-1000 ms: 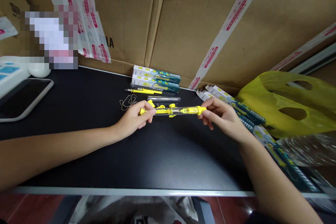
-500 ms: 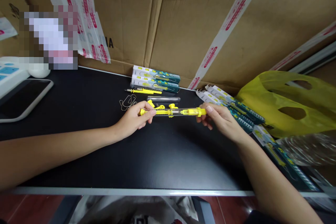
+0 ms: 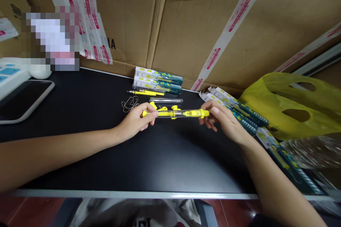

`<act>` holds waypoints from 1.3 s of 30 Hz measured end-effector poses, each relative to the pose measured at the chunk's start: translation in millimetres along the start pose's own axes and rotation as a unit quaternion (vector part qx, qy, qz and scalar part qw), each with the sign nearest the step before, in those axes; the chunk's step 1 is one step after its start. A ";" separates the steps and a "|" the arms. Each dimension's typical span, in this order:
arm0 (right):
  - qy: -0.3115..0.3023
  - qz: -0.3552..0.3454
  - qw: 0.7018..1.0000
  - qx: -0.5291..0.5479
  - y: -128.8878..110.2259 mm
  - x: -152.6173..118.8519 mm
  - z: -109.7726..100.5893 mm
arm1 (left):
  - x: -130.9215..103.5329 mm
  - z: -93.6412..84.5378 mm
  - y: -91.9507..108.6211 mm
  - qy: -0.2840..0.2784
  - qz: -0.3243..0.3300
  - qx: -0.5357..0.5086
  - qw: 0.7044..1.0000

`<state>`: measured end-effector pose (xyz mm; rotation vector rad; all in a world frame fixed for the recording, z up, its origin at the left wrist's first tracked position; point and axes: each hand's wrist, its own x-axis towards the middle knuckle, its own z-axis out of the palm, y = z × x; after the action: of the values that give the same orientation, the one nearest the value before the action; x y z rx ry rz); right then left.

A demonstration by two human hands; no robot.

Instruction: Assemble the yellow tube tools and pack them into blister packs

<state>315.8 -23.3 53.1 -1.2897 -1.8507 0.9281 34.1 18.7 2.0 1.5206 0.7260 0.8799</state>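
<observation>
Left hand [image 3: 135, 120] pinching a spring scale [image 3: 186, 113]; right hand [image 3: 226, 117], fingers parted at its yellow cap [image 3: 205, 113], contact uncertain; front table edge [image 3: 160, 194] well apart.

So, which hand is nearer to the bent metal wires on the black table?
Left. The left hand holds one end of the clear tube, just right of the bent metal wires. The right hand is much farther right, by the tube's other end.

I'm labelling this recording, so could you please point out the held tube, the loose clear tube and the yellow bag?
Held tube [image 3: 179, 113]: head view, clear wall near mid-length.
Loose clear tube [image 3: 166, 100]: head view, middle of its length.
Yellow bag [image 3: 295, 100]: head view, plastic between its two openings.
</observation>
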 end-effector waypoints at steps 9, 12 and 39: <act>0.012 0.006 0.999 -0.033 -0.7 -1.0 2.7 | 0.0 -0.6 0.5 0.000 0.001 0.001 1.000; 0.009 0.000 1.000 0.012 -1.6 -1.2 1.3 | 0.5 -0.5 -0.1 -0.002 0.003 -0.001 1.000; -0.014 0.028 0.999 -0.020 -2.7 -0.7 4.1 | -0.2 0.2 1.4 0.000 -0.002 -0.003 1.000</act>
<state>311.2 -25.4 53.2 -1.3645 -1.8722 0.9478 34.1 18.3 3.3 1.5130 0.7248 0.8784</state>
